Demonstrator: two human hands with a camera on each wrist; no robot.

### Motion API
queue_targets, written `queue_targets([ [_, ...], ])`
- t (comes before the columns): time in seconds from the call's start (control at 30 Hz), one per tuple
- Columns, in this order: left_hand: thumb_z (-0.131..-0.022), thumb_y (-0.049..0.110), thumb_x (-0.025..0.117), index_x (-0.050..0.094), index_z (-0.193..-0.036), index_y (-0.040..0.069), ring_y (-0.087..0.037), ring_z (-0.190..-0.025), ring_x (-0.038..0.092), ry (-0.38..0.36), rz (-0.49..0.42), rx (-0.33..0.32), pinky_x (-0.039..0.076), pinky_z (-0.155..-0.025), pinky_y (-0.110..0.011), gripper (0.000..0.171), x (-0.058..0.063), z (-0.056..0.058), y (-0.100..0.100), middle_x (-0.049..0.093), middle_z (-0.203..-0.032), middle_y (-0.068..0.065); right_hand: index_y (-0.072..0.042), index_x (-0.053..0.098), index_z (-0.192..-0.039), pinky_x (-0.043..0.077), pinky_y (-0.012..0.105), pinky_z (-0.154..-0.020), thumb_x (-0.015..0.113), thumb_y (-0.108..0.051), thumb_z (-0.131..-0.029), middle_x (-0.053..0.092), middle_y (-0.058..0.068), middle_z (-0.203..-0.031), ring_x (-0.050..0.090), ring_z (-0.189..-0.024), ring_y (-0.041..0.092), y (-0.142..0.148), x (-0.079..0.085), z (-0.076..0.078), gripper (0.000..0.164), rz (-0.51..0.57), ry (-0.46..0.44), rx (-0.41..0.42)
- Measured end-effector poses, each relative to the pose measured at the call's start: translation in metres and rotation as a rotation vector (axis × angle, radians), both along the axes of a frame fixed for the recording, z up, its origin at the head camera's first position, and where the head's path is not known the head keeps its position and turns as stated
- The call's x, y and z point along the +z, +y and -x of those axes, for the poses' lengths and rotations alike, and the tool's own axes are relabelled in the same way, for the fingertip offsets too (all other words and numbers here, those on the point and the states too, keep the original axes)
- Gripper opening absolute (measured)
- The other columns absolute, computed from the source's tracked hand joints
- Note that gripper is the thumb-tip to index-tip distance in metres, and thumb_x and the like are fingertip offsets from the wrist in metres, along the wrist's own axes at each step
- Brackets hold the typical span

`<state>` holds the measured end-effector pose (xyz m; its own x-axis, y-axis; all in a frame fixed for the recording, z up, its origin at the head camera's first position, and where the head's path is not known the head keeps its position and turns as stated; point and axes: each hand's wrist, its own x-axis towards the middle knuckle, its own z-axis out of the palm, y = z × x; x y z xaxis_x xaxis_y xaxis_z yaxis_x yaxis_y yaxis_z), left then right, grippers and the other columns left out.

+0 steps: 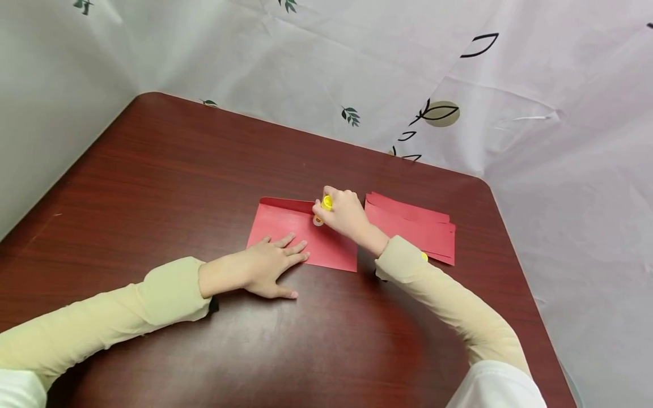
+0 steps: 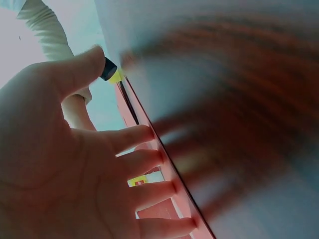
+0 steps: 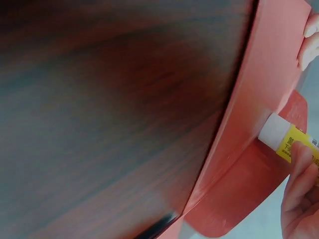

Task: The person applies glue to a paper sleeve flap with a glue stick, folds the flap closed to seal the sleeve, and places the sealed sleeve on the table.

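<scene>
A red envelope (image 1: 326, 246) lies on the table, its flap (image 3: 239, 191) raised along the far edge. My left hand (image 1: 272, 265) rests on the envelope's near left part with fingers spread, the thumb on the table. In my right hand (image 1: 347, 214) is a yellow glue stick (image 3: 291, 139), gripped between thumb and fingers. The stick's white end is down at the fold between flap and envelope body. From the left wrist, the yellow label shows behind the spread fingers (image 2: 152, 162).
A loose stack of red envelopes (image 1: 418, 226) lies right of the worked envelope, partly behind the right forearm. A small yellow piece (image 1: 424, 256) shows beside the right sleeve, at the stack's near edge. The brown table (image 1: 204, 153) meets a pale leaf-print curtain (image 1: 306, 73) at the back.
</scene>
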<state>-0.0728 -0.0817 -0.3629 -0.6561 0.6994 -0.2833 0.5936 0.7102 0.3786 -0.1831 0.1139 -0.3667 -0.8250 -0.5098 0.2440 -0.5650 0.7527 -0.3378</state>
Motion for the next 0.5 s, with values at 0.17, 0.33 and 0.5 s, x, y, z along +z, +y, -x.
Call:
queue_targets([
  [0.17, -0.091, 0.049, 0.057, 0.034, -0.150, 0.012, -0.036, -0.148, 0.016, -0.024, 0.005, -0.008, 0.019, -0.112, -0.066, 0.073, -0.001, -0.001, -0.003, 0.024, -0.160, -0.008, -0.010, 0.049, -0.069, 0.035, 0.020, -0.042, 0.057, -0.020, -0.085, 0.048, 0.000, -0.048, 0.046, -0.041, 0.012, -0.013, -0.001, 0.002, 0.021, -0.004, 0.015, 0.025],
  [0.33, -0.087, 0.053, 0.060, 0.034, -0.150, 0.012, -0.035, -0.148, 0.018, -0.009, 0.006, -0.015, 0.020, -0.112, -0.065, 0.079, -0.002, -0.001, -0.004, 0.024, -0.160, -0.007, -0.010, 0.049, -0.070, 0.035, 0.019, -0.042, 0.058, -0.022, -0.086, 0.048, 0.000, -0.048, 0.046, -0.041, 0.012, -0.026, -0.001, 0.003, 0.022, -0.009, 0.004, 0.033],
  [0.5, -0.084, 0.055, 0.064, 0.034, -0.150, 0.012, -0.036, -0.148, 0.017, -0.005, 0.003, -0.021, 0.020, -0.112, -0.066, 0.084, -0.002, -0.001, -0.005, 0.023, -0.160, -0.008, -0.010, 0.050, -0.072, 0.037, 0.019, -0.042, 0.058, -0.023, -0.087, 0.050, 0.000, -0.049, 0.048, -0.041, 0.011, -0.038, 0.000, 0.004, 0.021, -0.011, -0.023, 0.036],
])
